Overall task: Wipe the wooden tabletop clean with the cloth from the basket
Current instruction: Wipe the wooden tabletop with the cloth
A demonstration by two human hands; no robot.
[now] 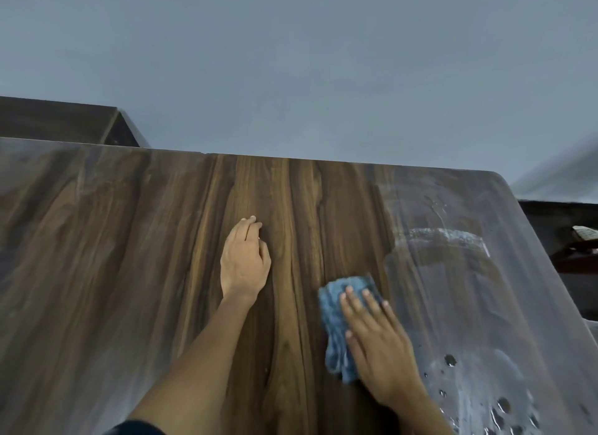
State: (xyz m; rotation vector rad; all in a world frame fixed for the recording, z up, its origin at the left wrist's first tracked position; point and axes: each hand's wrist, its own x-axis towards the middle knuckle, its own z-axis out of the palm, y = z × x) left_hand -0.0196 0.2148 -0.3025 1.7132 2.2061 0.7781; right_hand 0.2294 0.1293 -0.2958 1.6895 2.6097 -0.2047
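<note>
Our right hand [377, 340] lay flat, fingers straight, pressing the blue cloth [339, 324] onto the wooden tabletop [161, 256] at five o'clock. Our left hand [244, 260], fingers loosely curled and holding nothing, rested at centre. Wet streaks [453, 240] lay toward three o'clock.

light: dim, cool, even, source unseen | glare: pale sheen on the bench [469, 289] at its right side and far left, bright glints on wet streaks and droplets lower right | shadows: faint, soft under the hands | focus: overall soft, mild blur | distortion: wide-angle bending of bench edges towards corners
</note>
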